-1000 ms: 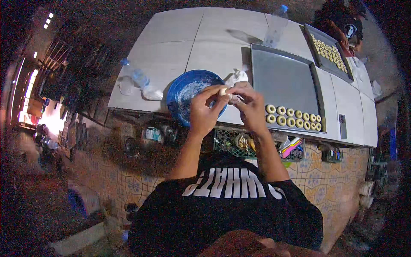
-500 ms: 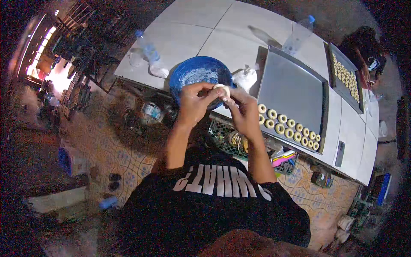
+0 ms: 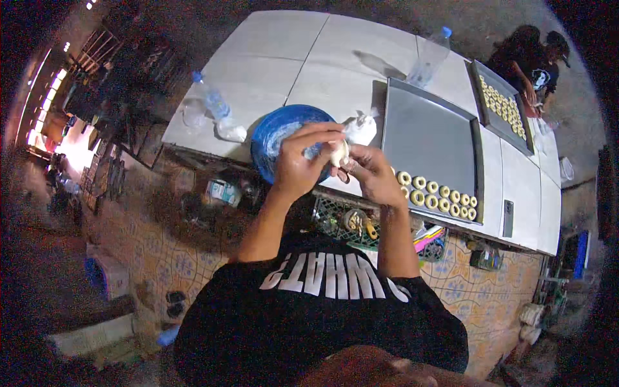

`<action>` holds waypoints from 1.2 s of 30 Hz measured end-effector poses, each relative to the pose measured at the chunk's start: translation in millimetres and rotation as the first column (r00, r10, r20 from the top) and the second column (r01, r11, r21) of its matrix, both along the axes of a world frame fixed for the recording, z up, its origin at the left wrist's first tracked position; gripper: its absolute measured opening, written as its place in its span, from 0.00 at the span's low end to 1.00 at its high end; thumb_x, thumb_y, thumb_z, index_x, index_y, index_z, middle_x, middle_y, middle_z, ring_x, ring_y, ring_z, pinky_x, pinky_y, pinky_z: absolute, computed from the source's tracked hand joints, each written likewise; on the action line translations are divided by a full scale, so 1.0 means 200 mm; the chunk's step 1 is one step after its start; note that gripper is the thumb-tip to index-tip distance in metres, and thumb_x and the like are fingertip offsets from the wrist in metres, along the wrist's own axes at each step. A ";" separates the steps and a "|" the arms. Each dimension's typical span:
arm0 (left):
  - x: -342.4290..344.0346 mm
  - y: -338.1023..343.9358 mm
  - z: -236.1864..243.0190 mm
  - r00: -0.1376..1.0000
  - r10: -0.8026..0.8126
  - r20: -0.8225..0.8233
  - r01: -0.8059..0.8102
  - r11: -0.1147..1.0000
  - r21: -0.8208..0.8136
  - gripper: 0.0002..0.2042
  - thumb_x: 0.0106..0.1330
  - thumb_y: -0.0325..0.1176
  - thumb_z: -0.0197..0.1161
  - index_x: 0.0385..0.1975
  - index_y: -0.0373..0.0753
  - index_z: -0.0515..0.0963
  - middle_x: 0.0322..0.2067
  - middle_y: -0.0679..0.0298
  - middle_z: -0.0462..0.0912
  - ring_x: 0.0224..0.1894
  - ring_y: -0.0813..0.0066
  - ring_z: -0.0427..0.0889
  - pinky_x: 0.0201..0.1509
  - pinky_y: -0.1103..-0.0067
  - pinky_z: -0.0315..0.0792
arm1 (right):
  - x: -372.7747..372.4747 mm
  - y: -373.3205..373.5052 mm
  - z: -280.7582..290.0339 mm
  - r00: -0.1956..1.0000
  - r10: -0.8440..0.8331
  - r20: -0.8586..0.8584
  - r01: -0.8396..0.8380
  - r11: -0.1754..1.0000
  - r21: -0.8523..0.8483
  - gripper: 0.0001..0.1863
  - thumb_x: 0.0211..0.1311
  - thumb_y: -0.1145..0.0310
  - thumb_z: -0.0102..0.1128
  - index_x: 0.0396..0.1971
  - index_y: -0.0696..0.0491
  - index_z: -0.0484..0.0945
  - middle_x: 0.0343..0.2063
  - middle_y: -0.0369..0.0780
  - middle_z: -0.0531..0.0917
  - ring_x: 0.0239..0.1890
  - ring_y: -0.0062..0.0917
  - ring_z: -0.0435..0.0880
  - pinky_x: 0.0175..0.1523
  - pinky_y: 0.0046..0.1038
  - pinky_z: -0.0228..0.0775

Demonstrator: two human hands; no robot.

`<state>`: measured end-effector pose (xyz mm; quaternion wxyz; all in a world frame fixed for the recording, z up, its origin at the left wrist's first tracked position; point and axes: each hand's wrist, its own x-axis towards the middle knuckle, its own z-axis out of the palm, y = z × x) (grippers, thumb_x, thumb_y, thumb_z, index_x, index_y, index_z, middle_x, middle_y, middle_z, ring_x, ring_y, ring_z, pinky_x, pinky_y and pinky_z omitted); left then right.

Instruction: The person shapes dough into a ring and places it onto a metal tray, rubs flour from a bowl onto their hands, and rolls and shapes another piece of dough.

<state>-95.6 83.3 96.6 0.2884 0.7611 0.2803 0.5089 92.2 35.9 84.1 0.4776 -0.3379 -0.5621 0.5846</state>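
The left hand [image 3: 298, 166] and right hand [image 3: 380, 180] meet in front of the body, fingertips closed together on a small pale piece of dough [image 3: 338, 155]. It is held up near the right side of a blue bowl [image 3: 259, 147] dusted white inside. A white bag [image 3: 361, 129] sits just beyond the hands; to the right, a metal tray [image 3: 429, 132] carries two rows of dough rings [image 3: 444, 197] along its near edge.

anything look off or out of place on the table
One thing: a dark, phone-like object lies on the white table, right of the large tray, odd so near pale dough rings. The rings themselves look neatly lined up.
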 end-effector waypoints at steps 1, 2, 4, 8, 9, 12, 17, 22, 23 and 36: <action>-0.02 0.01 0.02 0.996 -0.090 -0.005 0.090 0.993 0.071 0.15 0.63 0.33 0.73 0.47 0.35 0.86 0.50 0.54 0.88 0.55 0.58 0.85 0.61 0.68 0.76 | -0.01 0.01 -0.01 0.999 0.041 -0.020 -0.040 0.998 0.038 0.11 0.75 0.65 0.59 0.43 0.57 0.84 0.32 0.32 0.84 0.33 0.17 0.76 0.40 0.23 0.69; -0.04 0.02 0.01 0.988 -0.152 0.011 0.152 0.987 0.048 0.18 0.61 0.36 0.75 0.49 0.35 0.85 0.52 0.55 0.87 0.56 0.57 0.85 0.62 0.67 0.76 | -0.01 0.02 -0.01 0.996 0.059 -0.065 -0.058 0.998 0.021 0.11 0.74 0.65 0.61 0.42 0.57 0.84 0.32 0.32 0.84 0.34 0.17 0.76 0.41 0.23 0.69; -0.05 0.03 0.04 0.974 -0.223 0.031 0.223 0.975 0.017 0.22 0.59 0.39 0.77 0.50 0.35 0.85 0.53 0.55 0.87 0.58 0.57 0.84 0.62 0.65 0.75 | -0.04 0.02 0.00 0.992 0.066 -0.110 -0.067 0.998 -0.002 0.11 0.73 0.64 0.62 0.42 0.57 0.84 0.32 0.32 0.84 0.34 0.17 0.76 0.42 0.24 0.69; -0.10 0.05 0.11 0.962 -0.250 -0.111 0.260 0.961 0.094 0.27 0.55 0.42 0.79 0.53 0.36 0.83 0.54 0.56 0.86 0.59 0.55 0.83 0.64 0.64 0.75 | -0.08 0.08 -0.01 0.998 0.035 -0.059 -0.026 0.991 0.132 0.09 0.68 0.66 0.65 0.36 0.57 0.84 0.32 0.31 0.83 0.36 0.18 0.77 0.45 0.25 0.69; -0.12 0.05 0.11 0.959 -0.240 -0.150 0.254 0.964 0.084 0.28 0.54 0.42 0.79 0.54 0.36 0.82 0.53 0.56 0.86 0.59 0.54 0.82 0.64 0.64 0.75 | -0.10 0.10 -0.04 0.993 0.053 -0.107 -0.041 0.993 0.111 0.08 0.66 0.66 0.66 0.34 0.56 0.83 0.32 0.30 0.83 0.37 0.19 0.78 0.45 0.25 0.69; -0.14 0.10 0.09 0.960 -0.224 -0.169 0.238 0.969 0.064 0.27 0.56 0.41 0.78 0.54 0.36 0.83 0.53 0.55 0.86 0.58 0.53 0.83 0.62 0.64 0.75 | -0.13 0.16 -0.19 0.989 -0.126 -0.084 0.128 0.991 0.023 0.10 0.63 0.64 0.70 0.32 0.56 0.86 0.28 0.30 0.82 0.33 0.16 0.77 0.41 0.23 0.68; -0.20 0.15 -0.01 0.975 -0.163 -0.149 0.166 0.986 0.010 0.22 0.58 0.31 0.75 0.53 0.36 0.82 0.51 0.51 0.86 0.53 0.51 0.84 0.59 0.65 0.76 | -0.27 0.20 -0.20 0.920 -0.327 -0.216 0.293 0.940 -0.175 0.14 0.66 0.60 0.71 0.33 0.58 0.88 0.24 0.29 0.82 0.26 0.14 0.74 0.35 0.22 0.65; -0.21 0.23 -0.03 0.979 -0.048 -0.198 0.077 0.987 0.140 0.18 0.54 0.22 0.70 0.48 0.33 0.82 0.42 0.53 0.85 0.48 0.51 0.82 0.55 0.63 0.76 | -0.26 0.19 -0.15 0.924 -0.284 -0.257 0.237 0.951 -0.200 0.31 0.78 0.43 0.50 0.43 0.59 0.84 0.31 0.37 0.85 0.32 0.20 0.80 0.41 0.24 0.73; -0.21 0.23 -0.02 0.979 -0.051 -0.196 0.079 0.987 0.139 0.18 0.54 0.22 0.70 0.48 0.33 0.82 0.42 0.53 0.85 0.48 0.51 0.82 0.55 0.63 0.76 | -0.22 0.20 -0.14 0.934 -0.229 -0.273 0.182 0.965 -0.187 0.36 0.80 0.39 0.40 0.45 0.60 0.84 0.32 0.37 0.85 0.33 0.21 0.81 0.43 0.25 0.74; -0.16 0.15 0.00 0.983 -0.139 0.120 0.154 0.980 -0.123 0.16 0.65 0.27 0.71 0.52 0.31 0.81 0.43 0.53 0.85 0.47 0.62 0.84 0.54 0.71 0.76 | -0.34 0.15 0.15 0.814 -0.570 -0.111 0.573 0.819 -0.006 0.13 0.73 0.65 0.63 0.44 0.61 0.85 0.37 0.37 0.87 0.36 0.18 0.82 0.43 0.23 0.75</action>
